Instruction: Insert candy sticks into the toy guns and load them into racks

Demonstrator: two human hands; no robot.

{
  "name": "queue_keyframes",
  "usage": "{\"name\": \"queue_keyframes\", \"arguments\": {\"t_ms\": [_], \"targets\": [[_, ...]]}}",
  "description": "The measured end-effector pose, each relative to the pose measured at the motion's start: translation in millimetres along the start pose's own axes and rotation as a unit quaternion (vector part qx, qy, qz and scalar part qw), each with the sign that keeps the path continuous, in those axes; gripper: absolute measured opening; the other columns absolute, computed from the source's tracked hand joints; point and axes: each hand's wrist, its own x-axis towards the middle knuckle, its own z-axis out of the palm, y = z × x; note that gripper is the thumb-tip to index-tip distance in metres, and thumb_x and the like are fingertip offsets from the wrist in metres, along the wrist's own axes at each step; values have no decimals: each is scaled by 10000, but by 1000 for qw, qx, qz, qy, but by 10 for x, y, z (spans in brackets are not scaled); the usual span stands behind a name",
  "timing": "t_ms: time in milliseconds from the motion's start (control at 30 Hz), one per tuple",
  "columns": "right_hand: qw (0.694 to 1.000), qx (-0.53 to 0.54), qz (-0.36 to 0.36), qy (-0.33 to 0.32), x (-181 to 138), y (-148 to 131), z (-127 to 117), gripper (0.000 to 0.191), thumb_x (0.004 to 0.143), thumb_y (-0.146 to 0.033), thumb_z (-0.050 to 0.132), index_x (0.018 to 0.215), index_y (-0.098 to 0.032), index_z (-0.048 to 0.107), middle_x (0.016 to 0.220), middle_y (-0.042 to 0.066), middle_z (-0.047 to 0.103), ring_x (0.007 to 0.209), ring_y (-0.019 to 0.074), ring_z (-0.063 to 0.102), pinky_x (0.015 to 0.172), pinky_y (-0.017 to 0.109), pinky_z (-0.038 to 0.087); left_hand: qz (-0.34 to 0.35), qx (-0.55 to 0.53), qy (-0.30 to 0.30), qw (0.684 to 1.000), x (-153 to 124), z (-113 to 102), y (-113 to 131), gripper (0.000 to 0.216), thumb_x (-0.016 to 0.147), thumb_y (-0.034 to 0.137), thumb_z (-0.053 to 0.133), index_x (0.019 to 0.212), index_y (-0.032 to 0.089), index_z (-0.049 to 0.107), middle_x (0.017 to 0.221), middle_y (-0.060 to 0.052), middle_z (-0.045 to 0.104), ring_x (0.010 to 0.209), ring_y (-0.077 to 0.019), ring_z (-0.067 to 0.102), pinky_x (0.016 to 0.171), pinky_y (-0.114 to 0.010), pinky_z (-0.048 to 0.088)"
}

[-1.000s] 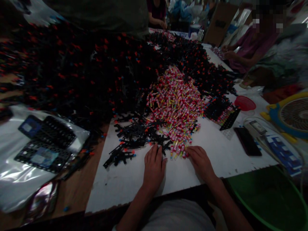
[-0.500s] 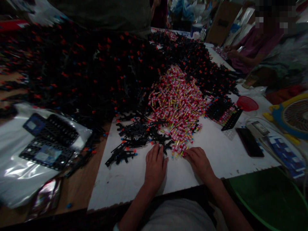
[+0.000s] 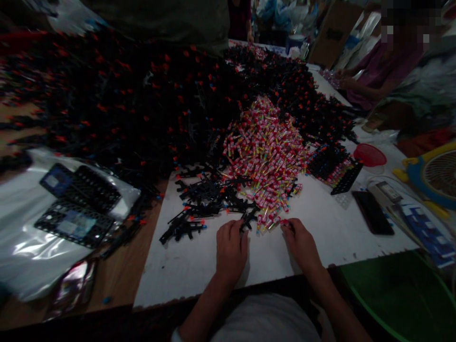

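Pink-wrapped small tube pile (image 3: 265, 156) mid white board (image 3: 320, 232), nearest edge at fingertips. Right hand (image 3: 302, 244) pinching one pink tube at pile edge. Left hand (image 3: 231, 249) flat, fingers loose, touching small black plastic toy guns (image 3: 210, 202). Bulk unsorted; huge black heap (image 3: 117, 104) behind untouched.

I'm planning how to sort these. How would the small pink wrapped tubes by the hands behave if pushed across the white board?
The pink tubes look small and cylindrical, so they would probably roll or scatter rather than slide as one. They lie loosely heaped, so pushing likely spreads the heap. Near the right hand, some mingle with black toy pieces, which may snag them.
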Motion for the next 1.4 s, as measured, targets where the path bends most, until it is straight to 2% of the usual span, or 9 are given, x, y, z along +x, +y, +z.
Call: {"name": "queue_keyframes", "arguments": {"t_ms": [267, 500, 667, 800, 867, 967, 1167, 1267, 1400], "targets": [[1000, -8, -23, 11, 87, -185, 152, 248, 888, -328, 436, 966, -165, 607, 885, 99, 653, 800, 229, 614, 710, 334, 465, -16, 60, -96, 993, 143, 167, 404, 207, 829, 285, 587, 977, 140, 582, 903, -92, 582, 850, -252, 516, 762, -407, 439], [999, 30, -13, -20, 62, -319, 248, 274, 890, -378, 452, 1006, -169, 586, 924, 98, 639, 841, 234, 601, 758, 349, 464, -38, 28, -135, 990, 123, 183, 429, 174, 823, 245, 572, 937, 120, 615, 872, -100, 604, 850, -267, 537, 813, -452, 436], [990, 112, 15, -88, 50, -385, 222, 300, 857, -445, 492, 927, -169, 584, 873, 75, 632, 763, 204, 591, 705, 323, 463, -89, -50, -189, 977, 97, 93, 441, 191, 823, 144, 510, 960, 118, 641, 890, -105, 625, 874, -258, 560, 829, -435, 454], [966, 209, 44, -146, 36, -406, 166, 329, 816, -480, 540, 919, -171, 585, 796, 41, 649, 704, 183, 593, 645, 294, 464, -169, -193, -210, 943, 89, 20, 458, 269, 792, 75, 494, 1016, 139, 630, 979, -89, 643, 954, -218, 580, 875, -370, 467], [961, 225, 67, -147, 39, -435, 153, 338, 797, -489, 557, 915, -173, 585, 765, 29, 652, 692, 183, 598, 638, 295, 465, -191, -254, -208, 925, 90, -22, 454, 301, 797, 76, 488, 1059, 148, 617, 1028, -84, 639, 992, -197, 582, 905, -341, 462], [959, 245, 102, -96, 51, -503, 163, 358, 778, -498, 574, 930, -174, 575, 734, 22, 650, 673, 184, 604, 642, 308, 477, -157, -292, -207, 920, 129, -87, 398, 295, 845, 130, 464, 1089, 188, 620, 984, -62, 638, 930, -169, 602, 862, -306, 482], [893, 425, 131, -72, 49, -570, 110, 418, 674, -462, 717, 932, -189, 533, 681, -5, 662, 575, 156, 632, 557, 271, 511, -152, -63, -49, 985, 322, -82, 138, 293, 797, 257, 617, 1068, 147, 598, 1069, -132, 578, 1043, -280, 528, 915, -450, 430], [880, 450, 117, -99, 41, -515, 32, 364, 661, -455, 737, 814, -187, 543, 614, -25, 632, 504, 121, 593, 498, 232, 486, -153, 13, -90, 984, 360, -40, 78, 287, 711, 260, 716, 936, 129, 595, 995, -133, 593, 971, -301, 531, 854, -456, 433], [876, 456, 123, -94, 57, -414, -29, 403, 684, -480, 711, 922, -181, 583, 713, 8, 667, 567, 125, 604, 548, 246, 505, -129, -49, -131, 982, 284, -73, 65, 119, 764, 190, 652, 819, 173, 547, 782, -35, 599, 769, -211, 540, 704, -334, 443]]}}
